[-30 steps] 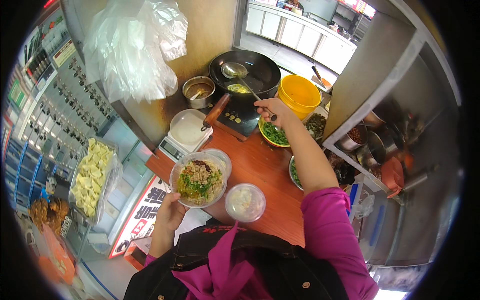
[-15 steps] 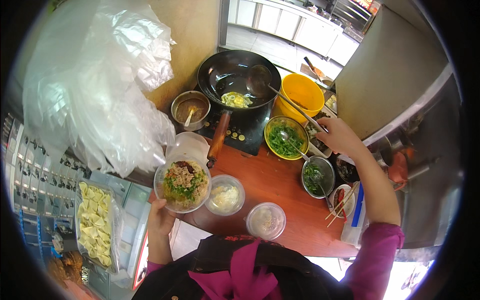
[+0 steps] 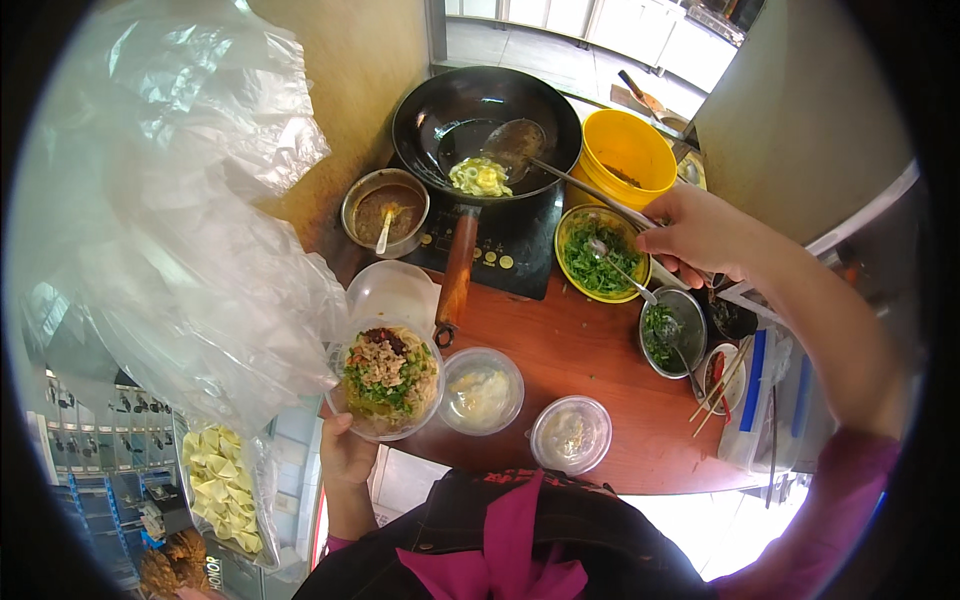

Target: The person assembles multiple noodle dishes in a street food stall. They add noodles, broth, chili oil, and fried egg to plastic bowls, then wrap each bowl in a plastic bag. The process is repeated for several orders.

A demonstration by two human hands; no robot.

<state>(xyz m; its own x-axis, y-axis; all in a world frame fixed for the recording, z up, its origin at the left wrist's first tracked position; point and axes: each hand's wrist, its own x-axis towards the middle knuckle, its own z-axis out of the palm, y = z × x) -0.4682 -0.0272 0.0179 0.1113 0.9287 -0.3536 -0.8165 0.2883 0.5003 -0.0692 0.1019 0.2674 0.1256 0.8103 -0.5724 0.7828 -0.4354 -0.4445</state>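
Note:
My right hand (image 3: 705,235) is closed on the long handle of a wok spatula (image 3: 517,142). Its broad, rounded head lies inside the black wok (image 3: 415,120), close to a fried egg (image 3: 481,177) at the bottom. At the lower left, my left hand (image 3: 346,450) grips the near rim of a clear plastic bowl (image 3: 372,433). Noodles topped with minced meat, chopped greens and dark red sauce (image 3: 390,375) fill that bowl. The wok rests on a black induction cooker (image 3: 525,250), its wooden handle pointing toward me.
Two lidded clear tubs (image 3: 482,395) (image 3: 571,435) stand on the red-brown table (image 3: 530,340). A sauce pot (image 3: 384,210) is left of the wok. To the right are a yellow bucket (image 3: 640,150), greens bowls (image 3: 600,250) (image 3: 672,325) and chopsticks (image 3: 722,385). Plastic bags (image 3: 190,200) hang left above wontons (image 3: 220,480).
The spatula's head has moved left and nearer the egg, with my right hand shifting along. My left hand keeps the noodle bowl. The view has shifted slightly.

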